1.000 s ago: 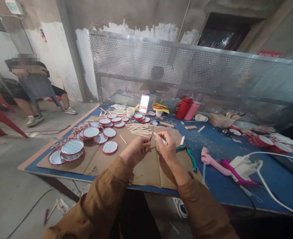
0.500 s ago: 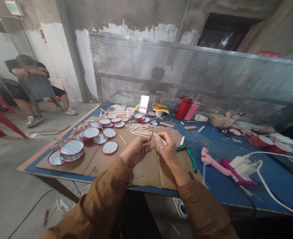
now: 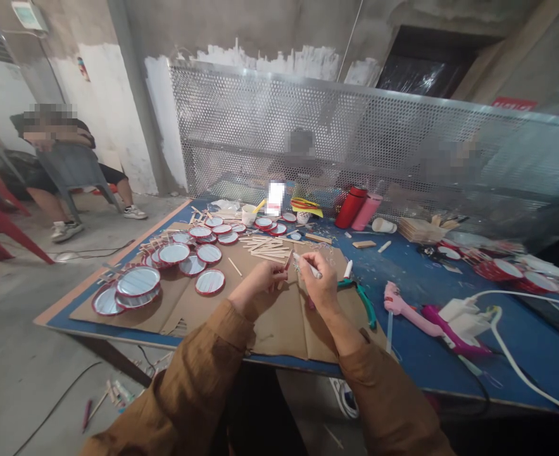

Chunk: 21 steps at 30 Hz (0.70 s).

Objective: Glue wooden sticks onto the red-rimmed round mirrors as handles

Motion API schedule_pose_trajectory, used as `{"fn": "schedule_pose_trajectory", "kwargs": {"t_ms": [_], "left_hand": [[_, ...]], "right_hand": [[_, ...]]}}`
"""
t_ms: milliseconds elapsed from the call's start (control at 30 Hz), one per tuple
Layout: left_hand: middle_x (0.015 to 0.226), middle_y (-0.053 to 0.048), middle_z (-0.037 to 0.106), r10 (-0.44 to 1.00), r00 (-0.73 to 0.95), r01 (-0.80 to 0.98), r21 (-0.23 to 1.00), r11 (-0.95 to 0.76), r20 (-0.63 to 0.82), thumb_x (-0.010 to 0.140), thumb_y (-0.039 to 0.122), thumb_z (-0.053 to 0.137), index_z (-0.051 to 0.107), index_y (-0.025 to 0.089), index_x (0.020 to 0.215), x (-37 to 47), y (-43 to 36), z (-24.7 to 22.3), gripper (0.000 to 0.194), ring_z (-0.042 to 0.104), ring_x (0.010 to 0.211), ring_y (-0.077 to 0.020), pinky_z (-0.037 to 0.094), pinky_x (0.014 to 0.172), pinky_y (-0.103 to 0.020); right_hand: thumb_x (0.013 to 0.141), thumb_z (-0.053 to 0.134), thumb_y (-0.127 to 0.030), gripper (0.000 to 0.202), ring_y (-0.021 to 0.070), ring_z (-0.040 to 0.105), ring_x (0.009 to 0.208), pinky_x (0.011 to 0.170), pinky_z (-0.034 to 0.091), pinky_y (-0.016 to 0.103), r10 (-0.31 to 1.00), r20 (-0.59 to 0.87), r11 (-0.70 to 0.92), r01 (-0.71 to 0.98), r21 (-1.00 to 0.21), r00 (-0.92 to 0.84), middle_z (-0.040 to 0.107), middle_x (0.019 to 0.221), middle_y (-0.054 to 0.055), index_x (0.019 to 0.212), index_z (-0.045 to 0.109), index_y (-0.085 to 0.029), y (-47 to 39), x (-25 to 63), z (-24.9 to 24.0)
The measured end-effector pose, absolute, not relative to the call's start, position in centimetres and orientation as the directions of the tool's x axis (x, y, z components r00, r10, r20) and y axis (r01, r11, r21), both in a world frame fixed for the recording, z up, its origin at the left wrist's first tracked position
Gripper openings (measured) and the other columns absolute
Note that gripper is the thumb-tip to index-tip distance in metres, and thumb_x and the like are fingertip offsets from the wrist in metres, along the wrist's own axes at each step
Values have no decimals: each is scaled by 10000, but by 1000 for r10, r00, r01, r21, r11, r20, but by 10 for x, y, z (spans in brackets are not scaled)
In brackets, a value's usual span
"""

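Above the cardboard sheet [image 3: 279, 335], my left hand [image 3: 266, 282] pinches a thin reddish stick [image 3: 289, 258] that points up. Close beside it, my right hand [image 3: 320, 278] is closed around a white pen-like tool [image 3: 313, 271], its tip turned toward the stick. Whether the tip touches the stick I cannot tell. Behind the hands lies a pile of flat wooden sticks [image 3: 266, 247]. Round discs with red rims [image 3: 209, 282] spread over the left of the cardboard, some stacked. Teal-handled pliers [image 3: 365, 304] lie just right of my right hand.
A pink glue gun [image 3: 409, 309] and a magenta power strip [image 3: 469, 345] with white cables lie at the right. Red and pink bottles [image 3: 350, 206] stand before the perforated metal screen [image 3: 260, 126]. A person [image 3: 54, 145] sits on a chair at the far left.
Almost nothing differs. Both hands keep their grips at nearly the same spot, with only a very slight shift of the view.
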<state>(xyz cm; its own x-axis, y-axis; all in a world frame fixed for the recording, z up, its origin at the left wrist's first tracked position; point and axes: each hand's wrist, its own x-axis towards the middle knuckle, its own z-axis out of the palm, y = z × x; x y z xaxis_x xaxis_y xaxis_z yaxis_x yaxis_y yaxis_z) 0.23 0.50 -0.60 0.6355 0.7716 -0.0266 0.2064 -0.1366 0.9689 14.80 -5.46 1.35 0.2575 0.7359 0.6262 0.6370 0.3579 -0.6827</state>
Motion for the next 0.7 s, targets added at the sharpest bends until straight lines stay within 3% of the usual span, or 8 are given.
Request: {"fn": "schedule_pose_trajectory", "kwargs": {"t_ms": [700], "left_hand": [[466, 41, 475, 774, 632, 220, 968, -122, -46, 779, 228, 554, 485, 173, 644, 3, 6, -6, 160, 391, 356, -54, 272, 392, -199]], "right_hand": [[862, 547, -372, 184, 155, 594, 640, 585, 453, 247, 717, 643, 365, 640, -676, 270, 648, 713, 13, 819, 614, -207, -53, 151, 11]]}}
